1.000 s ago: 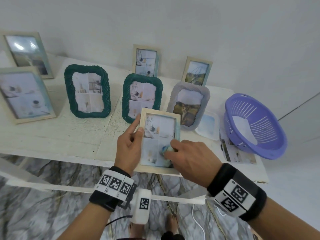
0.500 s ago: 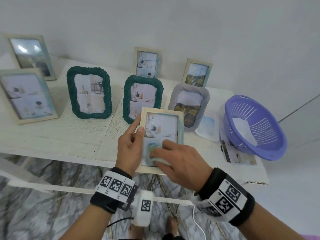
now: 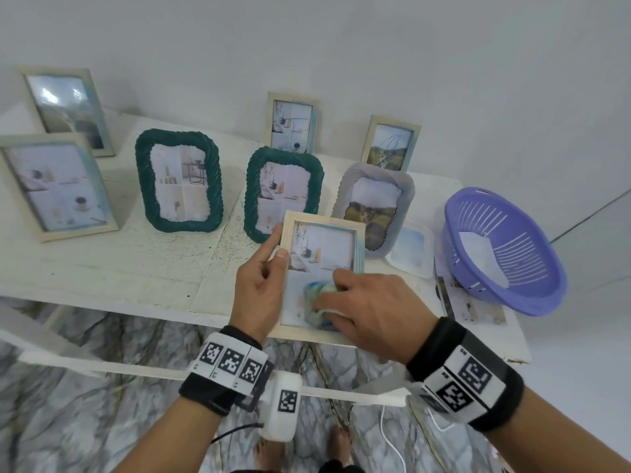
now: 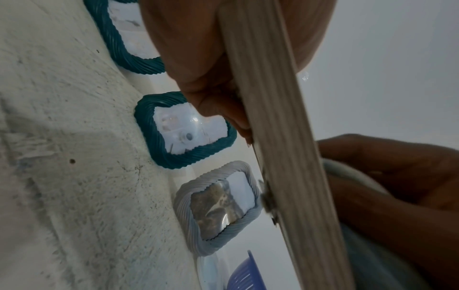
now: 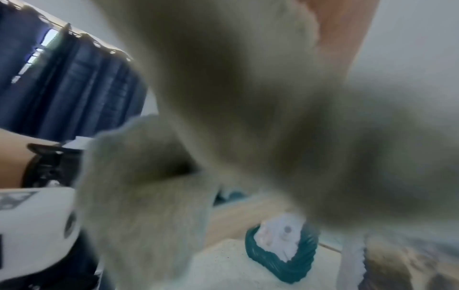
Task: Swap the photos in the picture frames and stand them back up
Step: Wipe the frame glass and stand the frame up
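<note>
Low in the middle of the head view, the left hand (image 3: 261, 285) grips the left edge of a pale wooden frame (image 3: 324, 220), thumb on the front, fingers behind. The frame is held tilted above the near edge of the white tabletop (image 3: 102, 268), photo facing up. The right hand (image 3: 372, 310) is curled around a bunched blue-green cloth (image 3: 319, 295), pressing it on the lower half of the glass. In the right wrist view the cloth blurs out almost everything.

Just behind the held frame stand a dark green frame (image 3: 283, 192) and a grey frame (image 3: 374, 203), both upright. Further left are a second green frame (image 3: 179, 180) and two pale frames; two small ones lean at the wall. At the right edge sits a purple basket (image 3: 502, 250), with loose photos (image 3: 474, 302) beside it.

Likely risks: the frame is held by one side only, so hard rubbing could twist it loose and drop it past the tabletop's edge to the floor. A push forward could knock its top edge into the green or grey frame and topple them. Heavy pressure might also shift the photo or the backing.
</note>
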The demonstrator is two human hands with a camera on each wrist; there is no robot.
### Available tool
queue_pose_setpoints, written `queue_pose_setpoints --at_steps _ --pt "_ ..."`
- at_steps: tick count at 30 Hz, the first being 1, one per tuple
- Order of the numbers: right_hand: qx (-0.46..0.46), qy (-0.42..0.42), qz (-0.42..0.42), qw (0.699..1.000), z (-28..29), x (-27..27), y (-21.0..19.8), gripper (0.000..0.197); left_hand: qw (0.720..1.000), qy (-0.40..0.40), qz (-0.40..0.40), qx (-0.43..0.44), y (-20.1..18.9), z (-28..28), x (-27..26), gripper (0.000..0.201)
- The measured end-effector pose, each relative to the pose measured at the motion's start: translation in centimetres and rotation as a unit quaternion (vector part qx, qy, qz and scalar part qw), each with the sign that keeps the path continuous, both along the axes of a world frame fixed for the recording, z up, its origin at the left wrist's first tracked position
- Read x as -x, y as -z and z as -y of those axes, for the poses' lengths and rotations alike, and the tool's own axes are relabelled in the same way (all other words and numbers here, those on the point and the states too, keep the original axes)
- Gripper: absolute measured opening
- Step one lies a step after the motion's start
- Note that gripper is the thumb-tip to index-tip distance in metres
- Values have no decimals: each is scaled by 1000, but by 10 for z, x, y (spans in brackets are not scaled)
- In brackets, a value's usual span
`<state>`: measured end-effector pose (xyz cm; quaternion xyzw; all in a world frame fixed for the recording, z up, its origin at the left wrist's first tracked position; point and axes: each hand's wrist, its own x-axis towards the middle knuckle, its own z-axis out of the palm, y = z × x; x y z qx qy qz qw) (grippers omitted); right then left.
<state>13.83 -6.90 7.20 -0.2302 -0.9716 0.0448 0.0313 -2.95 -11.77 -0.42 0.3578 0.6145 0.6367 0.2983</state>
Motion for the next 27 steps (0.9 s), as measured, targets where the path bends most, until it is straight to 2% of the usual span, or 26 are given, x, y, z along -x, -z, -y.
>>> queue_pose_setpoints --at_steps 2,4,7,9,12,15,17,19,21,23,27 --pt "-24 35 -21 999 -3 3 0 21 1000 -6 0 -3 -2 -1 0 41" --pt "-19 35 -32 999 2 6 4 16 1000 0 -1 -3 -3 -1 0 42" --pt "11 -12 -22 1000 8 1 9 26 1000 6 -3 9 -2 2 -2 42" --pt "4 -9 -19 1000 3 -2 8 29 1000 1 3 10 -1 2 -3 42" --pt "-47 55 -50 996 -9 1 9 28 1000 -1 0 6 -2 -2 -6 41" --pt "-79 124 -75 986 -13 5 13 17 1000 5 -1 1 -5 -3 -6 41" --pt "-82 154 -93 980 -16 4 17 13 1000 10 0 1 -5 -4 -6 41" --pt "-41 177 -144 973 -22 -1 15 15 1000 11 3 2 -6 -5 -6 42" --pt "29 200 -230 952 -30 -9 10 18 1000 8 5 0 -6 -3 -6 42" --pt "54 234 -301 923 -38 -19 2 19 1000 9 -2 0 -4 -1 -4 42" --pt "70 325 -335 882 -54 -44 -5 23 1000 8 14 3 2 -1 2 41"
